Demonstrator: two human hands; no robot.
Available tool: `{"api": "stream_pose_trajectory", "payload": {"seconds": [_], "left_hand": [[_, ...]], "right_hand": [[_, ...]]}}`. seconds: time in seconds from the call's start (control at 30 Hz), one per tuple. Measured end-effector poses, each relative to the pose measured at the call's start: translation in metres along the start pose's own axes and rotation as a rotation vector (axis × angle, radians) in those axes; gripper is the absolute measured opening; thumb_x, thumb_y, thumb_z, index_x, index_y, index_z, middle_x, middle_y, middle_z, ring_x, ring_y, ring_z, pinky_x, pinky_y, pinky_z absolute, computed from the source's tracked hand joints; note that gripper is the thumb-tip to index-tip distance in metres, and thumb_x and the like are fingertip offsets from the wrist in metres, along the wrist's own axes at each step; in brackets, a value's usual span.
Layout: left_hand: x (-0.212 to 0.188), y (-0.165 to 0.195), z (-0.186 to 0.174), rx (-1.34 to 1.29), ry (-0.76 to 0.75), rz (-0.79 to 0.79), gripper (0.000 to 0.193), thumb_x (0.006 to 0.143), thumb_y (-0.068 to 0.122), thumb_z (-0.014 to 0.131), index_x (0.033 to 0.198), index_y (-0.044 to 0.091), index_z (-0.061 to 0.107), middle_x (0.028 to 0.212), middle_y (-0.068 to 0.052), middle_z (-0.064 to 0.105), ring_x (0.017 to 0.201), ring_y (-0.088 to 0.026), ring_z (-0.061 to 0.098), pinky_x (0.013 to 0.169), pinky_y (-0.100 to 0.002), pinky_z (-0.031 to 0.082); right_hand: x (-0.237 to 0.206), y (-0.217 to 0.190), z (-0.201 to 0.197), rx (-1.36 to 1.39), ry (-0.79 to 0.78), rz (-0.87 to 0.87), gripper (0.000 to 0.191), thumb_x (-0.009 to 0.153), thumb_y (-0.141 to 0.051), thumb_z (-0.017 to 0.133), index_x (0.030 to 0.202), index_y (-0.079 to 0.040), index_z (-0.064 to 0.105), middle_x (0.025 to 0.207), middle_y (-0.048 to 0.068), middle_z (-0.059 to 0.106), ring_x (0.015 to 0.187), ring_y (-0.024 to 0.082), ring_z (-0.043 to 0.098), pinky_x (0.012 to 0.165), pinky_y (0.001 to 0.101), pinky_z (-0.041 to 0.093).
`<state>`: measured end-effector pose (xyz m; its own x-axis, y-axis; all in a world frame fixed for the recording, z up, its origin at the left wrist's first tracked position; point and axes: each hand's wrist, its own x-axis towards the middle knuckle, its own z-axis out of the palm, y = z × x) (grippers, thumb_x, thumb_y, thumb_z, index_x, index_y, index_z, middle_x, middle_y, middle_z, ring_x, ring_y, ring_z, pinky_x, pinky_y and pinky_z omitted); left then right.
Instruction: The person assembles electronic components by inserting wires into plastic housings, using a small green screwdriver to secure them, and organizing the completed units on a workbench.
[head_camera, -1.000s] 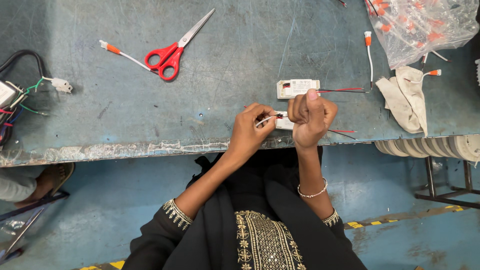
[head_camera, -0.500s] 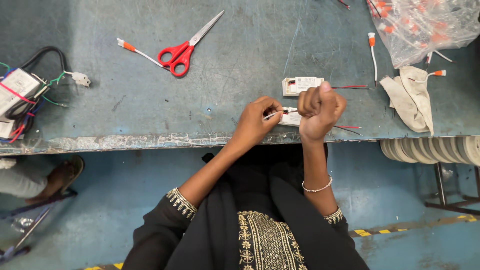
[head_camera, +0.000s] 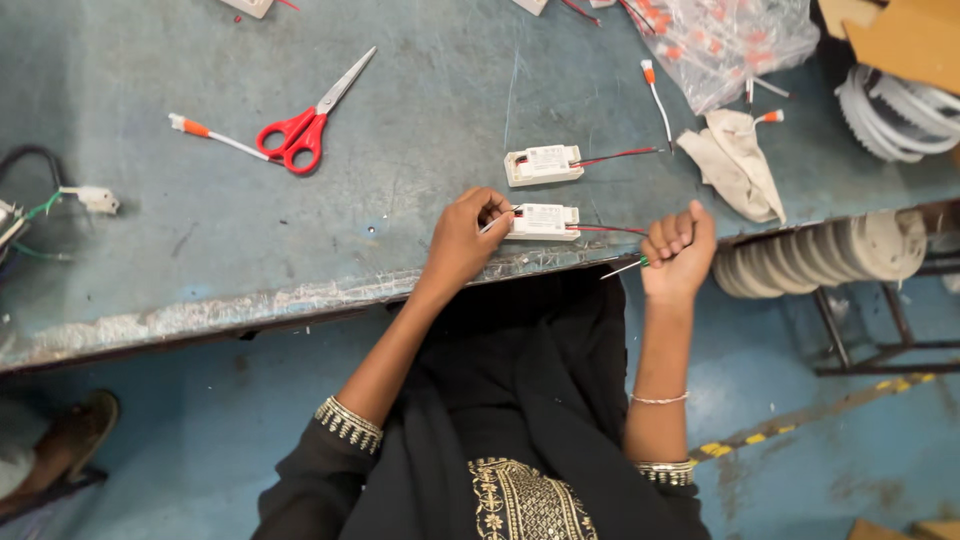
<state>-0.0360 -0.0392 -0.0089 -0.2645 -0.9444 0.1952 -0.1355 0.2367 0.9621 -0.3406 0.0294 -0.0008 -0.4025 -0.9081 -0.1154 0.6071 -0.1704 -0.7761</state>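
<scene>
At the bench's (head_camera: 300, 215) front edge, the left hand (head_camera: 462, 235) pinches a wire at 1 white driver box (head_camera: 543, 221), while the right hand (head_camera: 678, 250) fists a small screwdriver (head_camera: 625, 268).

Two white driver boxes (head_camera: 543, 165), one scissors (head_camera: 305, 120)

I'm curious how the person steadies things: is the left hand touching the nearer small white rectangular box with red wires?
Touching. In the head view the left hand has its fingertips against the left end of the nearer small white rectangular box.
</scene>
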Motion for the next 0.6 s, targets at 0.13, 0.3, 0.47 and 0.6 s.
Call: {"api": "stream_pose_trajectory", "payload": {"seconds": [0.13,0.3,0.47,0.6], "left_hand": [[0.003,-0.003,-0.004,0.009,-0.002,0.032,0.012,0.087,0.011,0.071,0.091,0.000,0.069,0.087,-0.009,0.068,0.077,-0.018,0.064,0.072,-0.031,0.052],[0.008,-0.010,-0.004,-0.048,0.017,0.025,0.013,0.086,0.013,0.071,0.089,0.000,0.069,0.085,-0.007,0.069,0.070,-0.014,0.065,0.064,-0.029,0.054],[0.013,-0.017,-0.005,0.001,0.036,0.046,0.011,0.086,0.011,0.072,0.087,0.000,0.069,0.075,-0.005,0.069,0.063,-0.011,0.064,0.060,-0.027,0.052],[0.014,-0.019,-0.008,-0.012,0.028,0.018,0.011,0.086,0.011,0.072,0.088,0.000,0.069,0.071,-0.003,0.068,0.060,-0.009,0.063,0.056,-0.026,0.051]], "right_hand": [[0.004,0.012,0.003,-0.096,-0.004,-0.085,0.048,0.104,-0.029,0.056,0.064,-0.016,0.033,0.056,-0.002,0.030,0.047,0.010,0.028,0.038,0.0260,0.020],[0.002,0.016,0.020,-0.275,0.009,-0.093,0.047,0.102,-0.026,0.058,0.063,-0.015,0.033,0.055,-0.002,0.031,0.044,0.009,0.030,0.036,0.0246,0.018],[0.002,0.020,0.024,-0.300,-0.011,-0.104,0.048,0.100,-0.026,0.059,0.063,-0.014,0.032,0.055,-0.002,0.031,0.044,0.009,0.031,0.035,0.0244,0.017],[0.007,0.023,0.023,-0.332,-0.019,-0.102,0.047,0.099,-0.026,0.062,0.063,-0.014,0.032,0.054,-0.002,0.032,0.043,0.008,0.032,0.035,0.0244,0.017]]}}
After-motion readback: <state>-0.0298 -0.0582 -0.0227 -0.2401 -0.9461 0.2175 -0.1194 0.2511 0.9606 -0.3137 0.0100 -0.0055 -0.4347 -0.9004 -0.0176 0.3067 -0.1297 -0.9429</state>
